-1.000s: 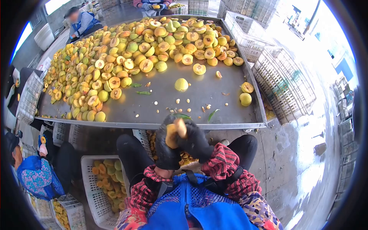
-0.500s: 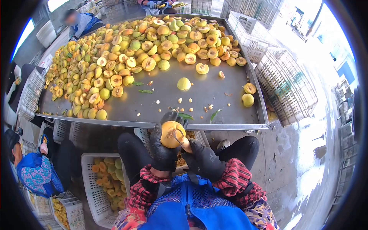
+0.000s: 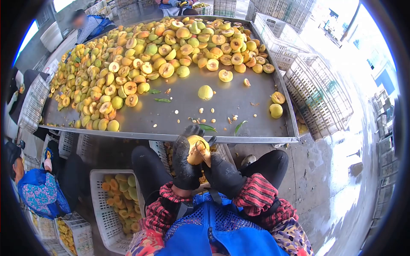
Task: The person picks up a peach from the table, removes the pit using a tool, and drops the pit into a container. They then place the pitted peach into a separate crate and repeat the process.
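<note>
My left hand [image 3: 185,164], in a black glove, grips a yellow-orange peach [image 3: 193,147] just below the near rim of the steel table [image 3: 128,135]. My right hand [image 3: 224,174], also gloved in black, holds a small tan-handled tool [image 3: 205,154] pressed against the peach's right side. Both hands are over my lap, above a white crate [image 3: 164,150] between my knees. The tool's tip is hidden by the fruit.
A big pile of whole and halved peaches [image 3: 141,55] covers the table's far and left parts; loose pits and leaves lie near me. A crate of peach halves [image 3: 117,196] stands lower left. Empty white crates [image 3: 318,91] stack on the right. Other people sit at left [image 3: 38,196] and far left [image 3: 87,23].
My hands dropped from the table edge toward my lap. The peach turned in my left hand, its cut face showing, then tilting edge-on, while my right hand worked the tool at it.
</note>
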Available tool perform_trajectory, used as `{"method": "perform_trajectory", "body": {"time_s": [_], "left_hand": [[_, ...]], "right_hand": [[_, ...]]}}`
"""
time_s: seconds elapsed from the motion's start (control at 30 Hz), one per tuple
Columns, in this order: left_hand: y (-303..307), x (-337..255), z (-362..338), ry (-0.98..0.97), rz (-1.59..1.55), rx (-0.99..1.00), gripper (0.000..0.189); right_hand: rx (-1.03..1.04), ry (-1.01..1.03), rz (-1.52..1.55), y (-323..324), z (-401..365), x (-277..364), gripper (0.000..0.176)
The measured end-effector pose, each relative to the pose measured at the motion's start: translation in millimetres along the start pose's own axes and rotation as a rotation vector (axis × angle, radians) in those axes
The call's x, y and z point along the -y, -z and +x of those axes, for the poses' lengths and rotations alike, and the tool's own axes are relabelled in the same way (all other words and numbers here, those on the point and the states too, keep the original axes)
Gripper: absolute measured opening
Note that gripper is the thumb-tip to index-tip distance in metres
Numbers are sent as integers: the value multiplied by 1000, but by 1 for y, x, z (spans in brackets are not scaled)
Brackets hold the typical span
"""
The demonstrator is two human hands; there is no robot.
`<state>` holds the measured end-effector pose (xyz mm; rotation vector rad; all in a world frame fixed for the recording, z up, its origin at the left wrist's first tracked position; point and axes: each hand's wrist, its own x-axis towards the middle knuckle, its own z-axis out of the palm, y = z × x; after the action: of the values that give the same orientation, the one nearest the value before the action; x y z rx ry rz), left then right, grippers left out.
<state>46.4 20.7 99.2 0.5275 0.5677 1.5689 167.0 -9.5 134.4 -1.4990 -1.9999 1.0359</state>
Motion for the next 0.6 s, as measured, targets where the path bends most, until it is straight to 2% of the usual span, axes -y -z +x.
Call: {"method": "perform_trajectory", "body": {"time_s": [0.1,0.17,0.23,0.3,0.37,0.4,0.43,0.5,0.53,0.6], "left_hand": [[14,6,1,78,-197,12,41],[39,21,1,-13,169,-36,41],[32,15,3,-65,282,4,41],[20,5,5,-71,144,132,42],[20,-4,2,-106,488,138,39],[29,-6,4,-183,674,174,38],[37,-8,6,-270,858,198,37],[69,0,14,-565,1251,309,36],[57,-10,15,-512,1212,348,36],[33,-31,19,-402,1134,431,34]], "right_hand": [[69,-5,-29,-10,2,-16,29],[99,3,-29,-12,2,-19,31],[108,23,-9,-10,1,-15,34],[108,60,30,-13,2,-19,27],[141,53,46,-14,3,-20,25],[176,29,41,-12,4,-18,26],[211,5,36,-10,5,-16,26],[226,14,-12,-9,5,-14,26],[237,21,-39,-8,5,-13,26],[423,-137,127,3,10,-3,27]]}}
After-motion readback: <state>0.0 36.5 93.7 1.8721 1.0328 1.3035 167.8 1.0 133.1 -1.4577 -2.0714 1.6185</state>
